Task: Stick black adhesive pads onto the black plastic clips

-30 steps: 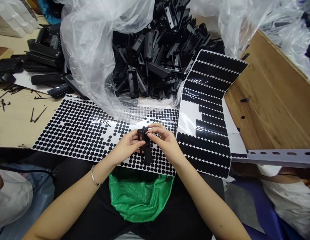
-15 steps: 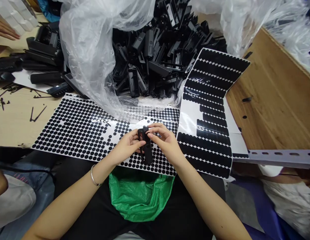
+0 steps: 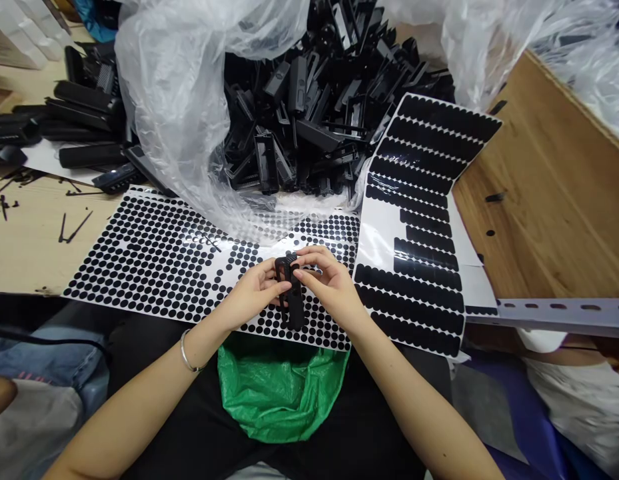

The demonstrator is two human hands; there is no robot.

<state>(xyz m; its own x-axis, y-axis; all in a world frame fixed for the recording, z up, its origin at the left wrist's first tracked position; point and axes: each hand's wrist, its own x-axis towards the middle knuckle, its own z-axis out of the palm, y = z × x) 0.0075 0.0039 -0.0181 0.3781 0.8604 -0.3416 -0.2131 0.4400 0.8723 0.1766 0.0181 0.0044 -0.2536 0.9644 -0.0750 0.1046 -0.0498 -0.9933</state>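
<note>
Between my two hands is a black plastic housing (image 3: 295, 308), a long narrow piece with an open frame along its left side. My left hand (image 3: 256, 290) is closed on its left edge, thumb in front and fingers behind. The thumb and fingers of my right hand (image 3: 332, 283) pinch its upper right part. Whether a small sticker is between the right fingertips cannot be seen. Below the hands lies a white sheet of round black stickers (image 3: 154, 260), with several dots gone near its middle. To the right is a folded sheet of black sticker strips (image 3: 409, 300).
A heap of black plastic housings (image 3: 309, 133) lies beyond the sheets, partly wrapped in clear plastic film (image 3: 184, 87). More black parts (image 3: 89, 120) are stacked at left. A green bag (image 3: 284, 400) hangs below the table edge. A wooden board (image 3: 544, 187) stands at right.
My hands and the housing stay nearly in place. At the upper left, another person's hand has gone out of view, and the person at lower left has shifted slightly.
</note>
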